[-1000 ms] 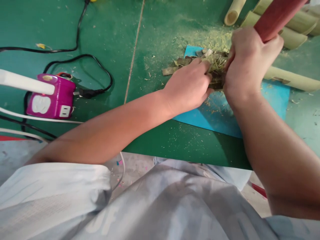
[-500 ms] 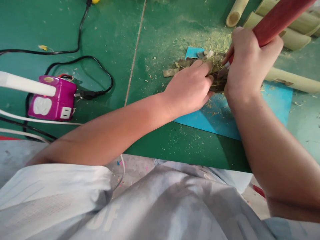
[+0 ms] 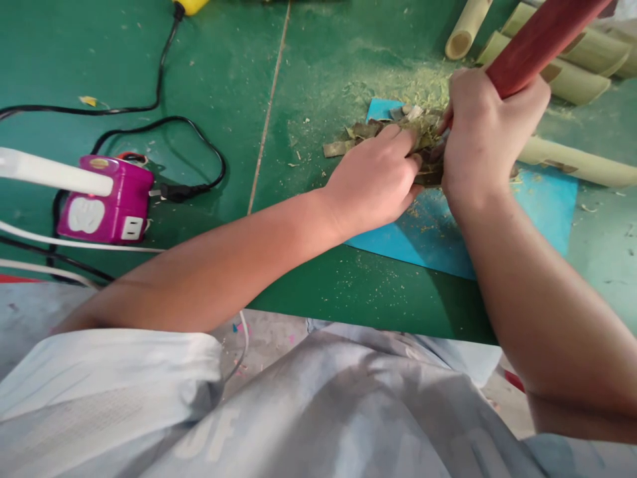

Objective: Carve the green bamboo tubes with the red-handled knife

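Note:
My right hand (image 3: 485, 139) is wrapped round the thick red handle (image 3: 535, 50) of a tool that slants down to the left. The tool's working end is mostly hidden by that hand. Close beside it, my left hand (image 3: 375, 176) is closed, with fingertips pressed on a dark green-brown strip (image 3: 428, 176) just left of the tool. What the strip is made of I cannot tell for sure. Flat brown-green chips (image 3: 361, 131) are heaped around the left fingers. A blue sheet (image 3: 547, 206) lies beneath, sprinkled with pale shavings.
Split bamboo pieces (image 3: 577, 83) and a bamboo tube (image 3: 462, 40) lie at the back right; another bamboo length (image 3: 587, 166) is right of my hand. On the left of the green table (image 3: 213, 60) are a purple power socket (image 3: 112, 206) and a black cable (image 3: 159, 79).
The right hand and red handle have shifted slightly left and down in the picture, nearer the left hand. The whole view has also moved a little. Both hands keep their hold.

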`<state>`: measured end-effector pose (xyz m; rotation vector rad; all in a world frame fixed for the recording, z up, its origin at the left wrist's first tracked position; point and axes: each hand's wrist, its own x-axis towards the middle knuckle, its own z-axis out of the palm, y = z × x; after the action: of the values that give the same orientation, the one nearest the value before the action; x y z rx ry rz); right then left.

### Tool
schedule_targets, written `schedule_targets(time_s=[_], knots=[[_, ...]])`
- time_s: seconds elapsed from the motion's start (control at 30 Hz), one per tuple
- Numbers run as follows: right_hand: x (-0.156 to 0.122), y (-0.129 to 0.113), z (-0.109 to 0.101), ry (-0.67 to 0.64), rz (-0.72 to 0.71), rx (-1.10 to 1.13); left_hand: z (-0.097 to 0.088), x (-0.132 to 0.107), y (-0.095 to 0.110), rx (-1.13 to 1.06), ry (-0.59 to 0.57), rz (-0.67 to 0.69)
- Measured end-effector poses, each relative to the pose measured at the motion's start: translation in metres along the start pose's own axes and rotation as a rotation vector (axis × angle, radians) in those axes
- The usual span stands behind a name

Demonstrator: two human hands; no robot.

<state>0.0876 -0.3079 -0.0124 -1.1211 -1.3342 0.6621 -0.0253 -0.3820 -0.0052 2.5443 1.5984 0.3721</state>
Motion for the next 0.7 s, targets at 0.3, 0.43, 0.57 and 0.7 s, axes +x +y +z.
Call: schedule_targets(time_s=[0.3, 0.43, 0.57, 0.7], knots=[[-0.006, -0.009, -0.001, -0.034, -0.002, 0.007, 0.004, 0.001, -0.002, -0.031, 0.017, 0.013], [0.001, 0.0, 0.0, 0.013, 0.033, 0.07, 0.005, 0.002, -0.005, -0.012, 0.032, 0.011], [0.003, 0.004, 0.002, 0.068, 0.021, 0.081, 0.003, 0.002, -0.003, -0.003, 0.009, -0.012], [0.003, 0.005, 0.002, 0.044, 0.007, 0.045, 0.002, 0.0, -0.003, -0.013, 0.018, -0.005]])
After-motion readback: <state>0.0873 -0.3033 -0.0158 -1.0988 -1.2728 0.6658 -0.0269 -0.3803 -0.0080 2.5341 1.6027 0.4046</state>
